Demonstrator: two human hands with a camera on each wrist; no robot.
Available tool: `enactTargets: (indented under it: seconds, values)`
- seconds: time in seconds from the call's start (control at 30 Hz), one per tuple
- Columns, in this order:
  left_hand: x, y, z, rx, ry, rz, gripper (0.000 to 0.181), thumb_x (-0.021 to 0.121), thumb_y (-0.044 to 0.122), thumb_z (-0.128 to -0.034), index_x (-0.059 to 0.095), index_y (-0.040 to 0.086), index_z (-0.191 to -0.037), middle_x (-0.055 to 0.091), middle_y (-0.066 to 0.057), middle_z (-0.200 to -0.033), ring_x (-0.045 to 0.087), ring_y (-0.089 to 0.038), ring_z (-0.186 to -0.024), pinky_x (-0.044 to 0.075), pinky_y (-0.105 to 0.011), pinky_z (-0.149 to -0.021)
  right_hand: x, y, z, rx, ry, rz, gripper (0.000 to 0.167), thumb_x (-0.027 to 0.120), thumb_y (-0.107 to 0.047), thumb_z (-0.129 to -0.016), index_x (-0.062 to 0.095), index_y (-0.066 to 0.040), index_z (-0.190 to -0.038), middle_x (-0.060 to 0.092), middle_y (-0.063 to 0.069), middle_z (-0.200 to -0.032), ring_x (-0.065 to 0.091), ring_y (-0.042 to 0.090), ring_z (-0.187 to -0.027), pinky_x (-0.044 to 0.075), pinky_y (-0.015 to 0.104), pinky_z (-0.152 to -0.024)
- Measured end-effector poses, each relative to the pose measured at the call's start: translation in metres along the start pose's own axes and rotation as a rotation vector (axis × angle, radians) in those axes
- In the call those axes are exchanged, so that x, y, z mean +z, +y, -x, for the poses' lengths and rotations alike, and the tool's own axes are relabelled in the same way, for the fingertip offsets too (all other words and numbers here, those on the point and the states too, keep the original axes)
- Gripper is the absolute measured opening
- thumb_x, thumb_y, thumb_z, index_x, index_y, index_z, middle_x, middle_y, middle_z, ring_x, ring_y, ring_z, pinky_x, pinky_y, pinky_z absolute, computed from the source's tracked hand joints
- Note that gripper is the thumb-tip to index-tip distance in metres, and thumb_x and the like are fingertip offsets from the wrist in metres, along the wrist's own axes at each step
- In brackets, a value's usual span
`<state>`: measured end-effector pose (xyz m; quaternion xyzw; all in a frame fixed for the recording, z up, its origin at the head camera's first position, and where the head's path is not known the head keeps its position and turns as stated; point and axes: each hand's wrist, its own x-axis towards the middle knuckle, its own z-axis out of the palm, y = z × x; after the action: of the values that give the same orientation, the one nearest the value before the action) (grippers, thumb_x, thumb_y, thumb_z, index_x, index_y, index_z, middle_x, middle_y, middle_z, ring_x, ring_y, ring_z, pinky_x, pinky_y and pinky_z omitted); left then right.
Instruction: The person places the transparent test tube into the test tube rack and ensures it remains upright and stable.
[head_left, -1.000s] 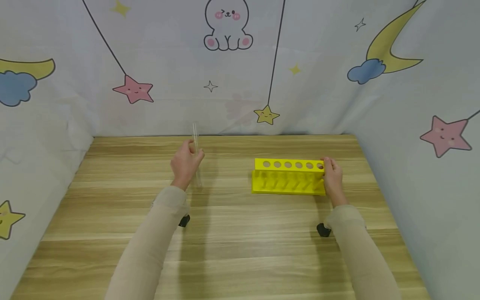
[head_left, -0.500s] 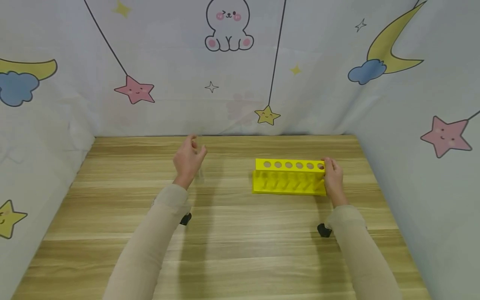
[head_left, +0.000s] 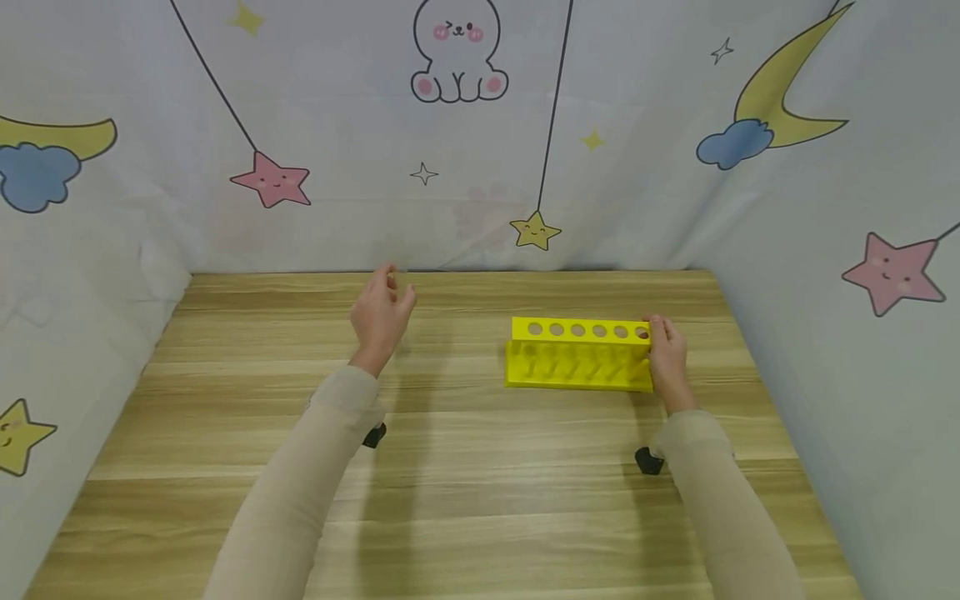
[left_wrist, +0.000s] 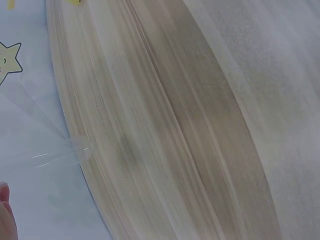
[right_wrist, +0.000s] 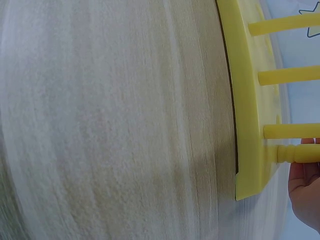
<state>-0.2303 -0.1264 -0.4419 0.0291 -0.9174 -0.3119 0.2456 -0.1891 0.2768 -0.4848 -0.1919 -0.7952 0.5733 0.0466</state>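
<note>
Evidently the left hand pinches a clear tube, the right hand a yellow rack.

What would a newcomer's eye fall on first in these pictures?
Probably the bright yellow rack, right of centre on the wooden table, with the right hand gripping its right end. Next, perhaps the cartoon animal on the white cloth behind. The clear tube in the left hand looks faint.

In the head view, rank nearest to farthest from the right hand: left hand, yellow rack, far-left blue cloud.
1. Yellow rack, gripped at its right end
2. Left hand, left of the rack
3. Blue cloud, at picture's left edge
</note>
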Motion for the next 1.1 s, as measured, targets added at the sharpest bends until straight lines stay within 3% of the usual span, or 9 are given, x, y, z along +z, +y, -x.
enactTargets:
  seconds: [0.3,0.67,1.1]
  values:
    - [0.003,0.007,0.000,-0.001,-0.003,0.048,0.028,0.055,0.025,-0.0802,0.055,0.008,-0.102,0.060,-0.005,-0.083,0.059,-0.020,-0.071,0.044,-0.036,-0.057,0.000,0.001,0.000,-0.015,0.005,0.002,0.053,0.027,-0.044,-0.094,0.048,-0.003,-0.119,0.047,-0.007,-0.091,0.044,0.005,-0.082,0.037,0.022,-0.069]
    - [0.005,0.016,0.001,0.033,0.007,0.195,0.031,0.055,0.019,-0.0797,0.054,0.003,-0.106,0.058,-0.010,-0.086,0.061,-0.025,-0.075,0.048,-0.037,-0.067,0.000,0.004,-0.002,-0.022,0.010,0.001,0.053,0.027,-0.043,-0.094,0.048,-0.001,-0.119,0.046,-0.008,-0.089,0.045,0.004,-0.082,0.038,0.019,-0.067]
    - [0.008,0.026,0.001,0.051,0.005,0.288,0.031,0.056,0.016,-0.0802,0.053,0.001,-0.107,0.058,-0.012,-0.088,0.060,-0.023,-0.075,0.053,-0.030,-0.064,0.000,0.001,-0.002,0.004,0.016,-0.006,0.053,0.028,-0.045,-0.093,0.048,-0.003,-0.118,0.047,-0.009,-0.089,0.045,0.003,-0.083,0.038,0.020,-0.068]
